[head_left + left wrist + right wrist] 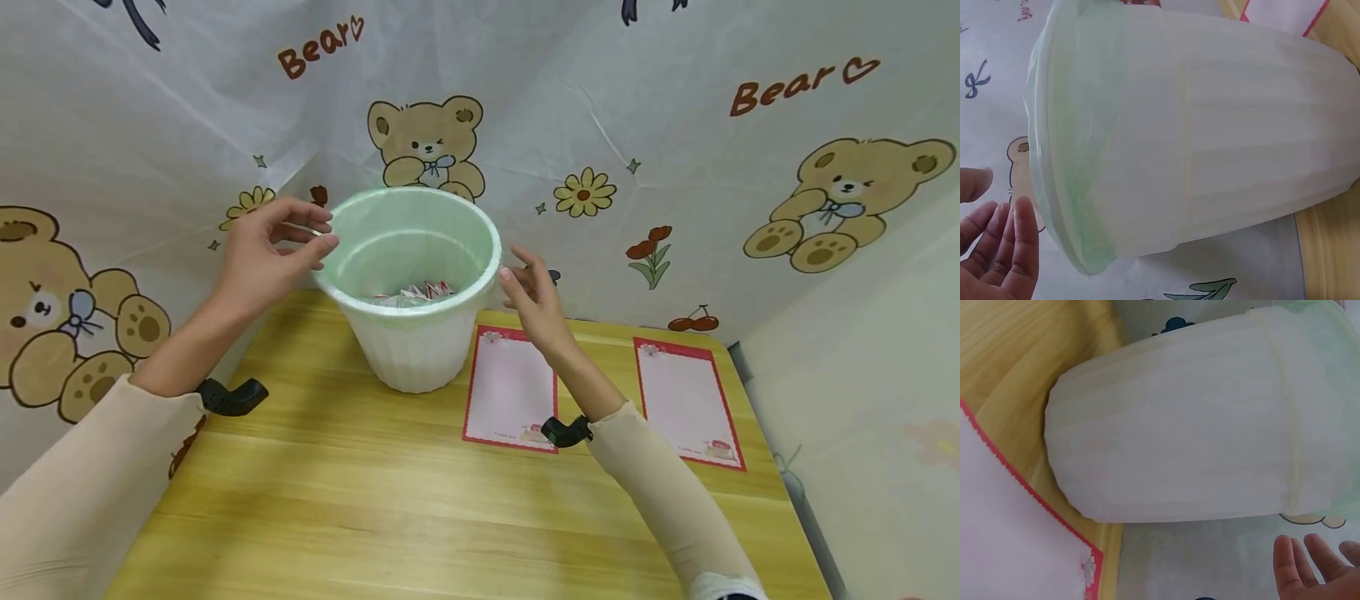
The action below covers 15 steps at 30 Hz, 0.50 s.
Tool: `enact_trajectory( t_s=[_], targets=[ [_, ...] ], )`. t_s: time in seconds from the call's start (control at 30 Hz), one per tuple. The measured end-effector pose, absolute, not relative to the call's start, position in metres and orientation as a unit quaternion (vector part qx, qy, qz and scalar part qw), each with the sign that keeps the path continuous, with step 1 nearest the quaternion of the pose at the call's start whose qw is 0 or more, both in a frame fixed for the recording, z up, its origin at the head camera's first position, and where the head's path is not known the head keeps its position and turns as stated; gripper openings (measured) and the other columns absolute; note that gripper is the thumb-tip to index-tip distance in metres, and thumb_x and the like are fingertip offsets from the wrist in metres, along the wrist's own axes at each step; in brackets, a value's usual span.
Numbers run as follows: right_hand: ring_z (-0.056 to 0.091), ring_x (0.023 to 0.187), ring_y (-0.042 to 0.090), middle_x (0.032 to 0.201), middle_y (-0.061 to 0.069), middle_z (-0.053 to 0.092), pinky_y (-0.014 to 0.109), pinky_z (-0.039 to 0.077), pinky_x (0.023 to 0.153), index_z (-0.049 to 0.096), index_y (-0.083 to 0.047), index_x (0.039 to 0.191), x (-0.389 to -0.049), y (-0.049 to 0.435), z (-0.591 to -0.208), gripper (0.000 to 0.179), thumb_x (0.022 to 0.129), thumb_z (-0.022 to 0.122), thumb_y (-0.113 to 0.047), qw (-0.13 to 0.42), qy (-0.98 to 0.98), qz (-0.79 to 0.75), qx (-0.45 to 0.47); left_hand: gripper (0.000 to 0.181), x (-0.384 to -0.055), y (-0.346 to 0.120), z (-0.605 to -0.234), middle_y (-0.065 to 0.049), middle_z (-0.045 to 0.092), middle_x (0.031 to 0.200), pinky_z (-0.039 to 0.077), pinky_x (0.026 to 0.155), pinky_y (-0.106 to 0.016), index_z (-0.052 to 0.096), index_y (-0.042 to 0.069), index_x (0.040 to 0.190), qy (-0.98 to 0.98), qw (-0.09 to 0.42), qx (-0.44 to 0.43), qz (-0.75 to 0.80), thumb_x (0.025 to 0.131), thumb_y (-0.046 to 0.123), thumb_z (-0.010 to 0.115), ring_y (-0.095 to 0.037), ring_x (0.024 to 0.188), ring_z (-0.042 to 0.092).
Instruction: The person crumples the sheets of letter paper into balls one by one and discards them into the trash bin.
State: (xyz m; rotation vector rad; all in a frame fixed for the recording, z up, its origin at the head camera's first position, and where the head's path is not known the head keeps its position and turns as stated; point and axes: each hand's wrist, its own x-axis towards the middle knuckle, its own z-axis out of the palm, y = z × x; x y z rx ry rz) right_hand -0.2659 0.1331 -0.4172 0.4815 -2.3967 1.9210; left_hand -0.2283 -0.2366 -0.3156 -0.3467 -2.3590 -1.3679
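A white ribbed trash bin (414, 350) stands upright on the wooden table, lined with a pale green plastic bag (390, 225) folded over its rim. Crumpled red-and-white scraps (427, 291) lie at the bottom inside. My left hand (273, 250) is raised at the left of the rim, its fingers loosely bent; in the left wrist view, thumb and fingers (1022, 250) show apart with nothing between them. At the rim's right side is my right hand (536, 296), fingers relaxed and holding nothing. The right wrist view shows those fingers (1285, 565) spread beside the bin.
Two white sheets with red borders lie on the table (360, 517): one sheet (510, 387) right of the bin, partly under the right forearm, another sheet (686, 400) farther right. A bear-printed cloth (585, 108) hangs close behind the bin.
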Motion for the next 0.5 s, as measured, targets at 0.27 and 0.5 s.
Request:
enact_trajectory(
  t_s=[0.27,0.5],
  targets=[
    [0.06,0.138,0.033,0.154,0.016,0.057,0.061,0.051,0.116,0.036,-0.015,0.165,-0.27,0.156,-0.446,0.059,0.113,0.059,-0.032,-0.012,-0.769,0.63,0.107,0.031,-0.21,-0.244,-0.326,0.007,0.072,0.111,0.061,0.073,-0.013,0.072,0.001,0.127,-0.825,0.2,-0.124,-0.513,0.099,0.013,0.078,-0.006,0.092,0.072],
    [0.058,0.14,0.036,0.158,0.018,0.055,0.048,0.053,0.115,0.041,-0.017,0.162,-0.268,0.179,-0.477,0.058,0.111,0.063,-0.032,-0.03,-0.781,0.619,0.085,0.029,-0.204,-0.253,-0.341,0.007,0.074,0.11,0.062,0.071,-0.016,0.072,-0.003,0.125,-0.807,0.214,-0.125,-0.536,0.1,0.01,0.077,-0.008,0.087,0.073]
  ],
)
